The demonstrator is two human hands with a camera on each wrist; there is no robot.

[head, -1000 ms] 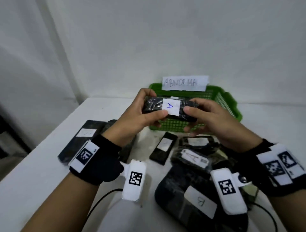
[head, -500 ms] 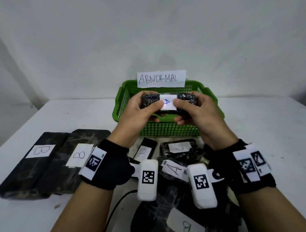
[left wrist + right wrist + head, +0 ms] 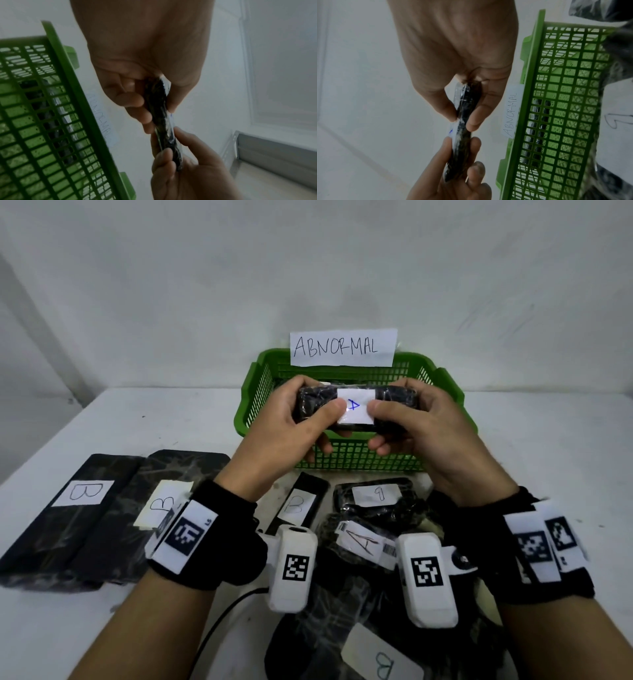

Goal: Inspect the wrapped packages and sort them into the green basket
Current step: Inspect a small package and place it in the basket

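Note:
A small black wrapped package [image 3: 356, 409] with a white label marked "A" is held flat in front of the green basket [image 3: 253, 392]. My left hand [image 3: 291, 422] pinches its left end, thumb on top and fingers beneath. My right hand [image 3: 421, 422] pinches the right end the same way. Edge-on, the thin package [image 3: 163, 117] shows between thumb and fingers in the left wrist view, and the package [image 3: 464, 121] again in the right wrist view. The basket [image 3: 573, 108] carries a paper sign reading "ABNORMAL" [image 3: 342, 347]. Something dark lies inside the basket [image 3: 42, 108].
Several more black wrapped packages lie on the white table: two large ones marked "B" [image 3: 85, 508] at left, a narrow "B" one [image 3: 298, 501], one marked "9" [image 3: 376, 494], an "A" one [image 3: 359, 542] and a big "B" one [image 3: 376, 659] near me. A wall stands behind the basket.
The view swung so the basket and held package now sit centred. Both hands kept hold of the "A" package and shifted it slightly up over the basket's front wall.

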